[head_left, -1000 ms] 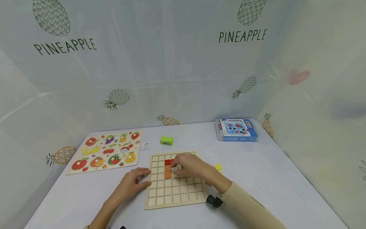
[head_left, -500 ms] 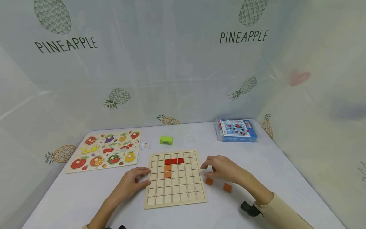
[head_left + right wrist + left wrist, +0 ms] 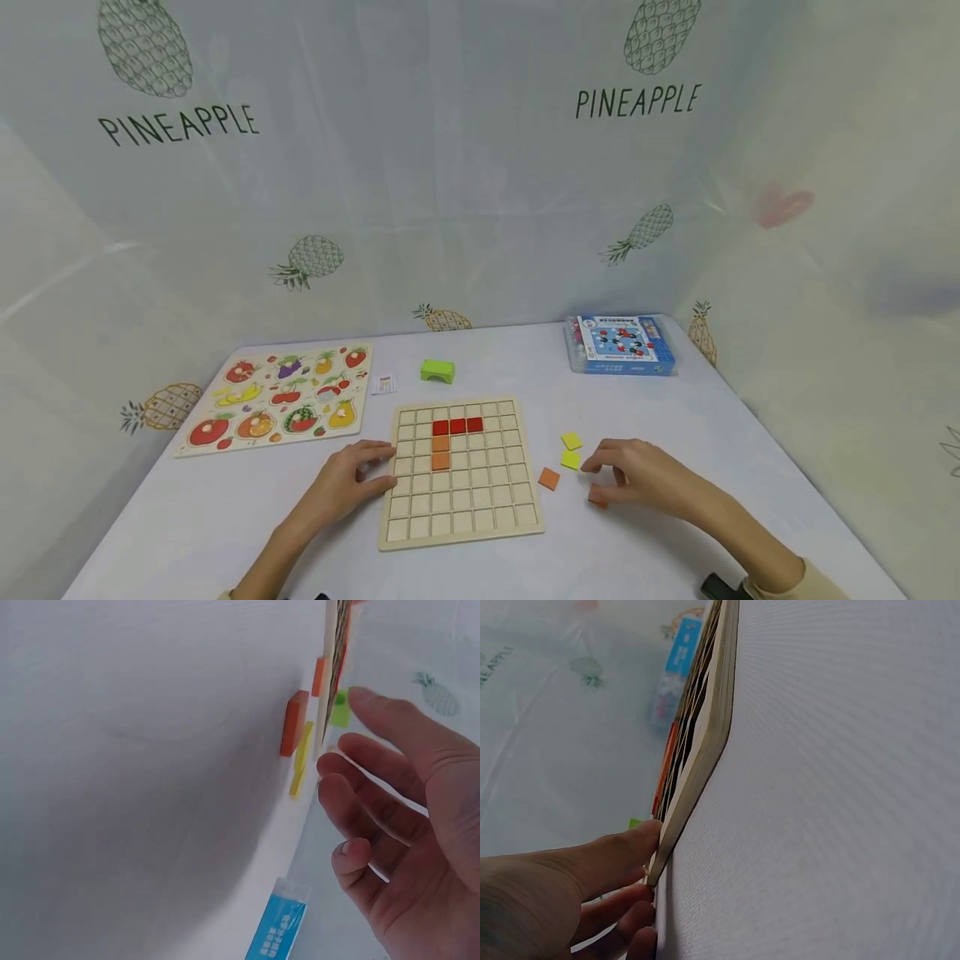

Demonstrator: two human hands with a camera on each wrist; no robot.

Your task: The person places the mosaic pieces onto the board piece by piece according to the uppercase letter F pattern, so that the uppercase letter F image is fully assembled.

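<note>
My left hand (image 3: 349, 477) rests its fingertips and thumb against the left edge of a wooden grid board (image 3: 461, 521). The left wrist view shows that thumb (image 3: 634, 840) at the board's rim. Set in the board are a row of red tiles (image 3: 458, 426) and, below its left end, orange tiles (image 3: 440, 460). Right of the board, my right hand (image 3: 648, 477) hovers with bent, parted fingers over an orange tile (image 3: 597, 495), partly hidden by the thumb. In the right wrist view a gap shows between the fingers and that orange tile (image 3: 294, 724).
Another orange tile (image 3: 549, 478) and two yellow tiles (image 3: 572, 441) lie between the board and my right hand. Farther back are a fruit puzzle board (image 3: 281, 400), a small printed card (image 3: 383, 384), a green arch block (image 3: 437, 371) and a blue boxed set (image 3: 622, 343).
My right hand has moved from above the board out to the right and nearer me, uncovering the red tiles and then the yellow ones. The left hand has stayed at the board's edge.
</note>
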